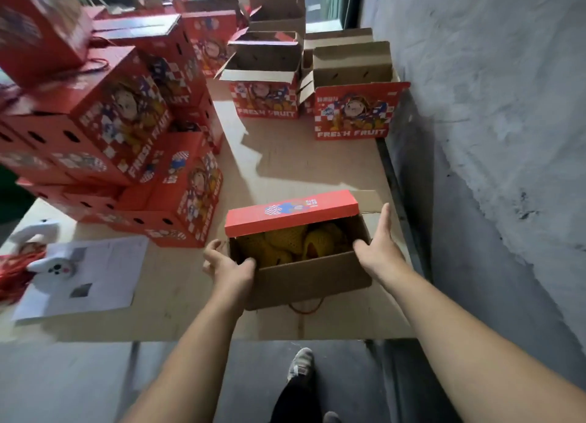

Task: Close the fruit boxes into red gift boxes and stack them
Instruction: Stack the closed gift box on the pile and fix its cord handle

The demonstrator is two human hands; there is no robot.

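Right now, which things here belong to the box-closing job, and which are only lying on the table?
For the job:
- open box of fruit, held by left hand and right hand
- stack of closed red boxes
- open empty boxes

Just lying about:
- printed paper
- white toy figure

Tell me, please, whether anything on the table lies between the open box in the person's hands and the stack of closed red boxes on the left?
Nothing visible does. The open box, held by the left hand and right hand, sits beside the stack; only bare table lies between. The paper sheet lies off to the left.
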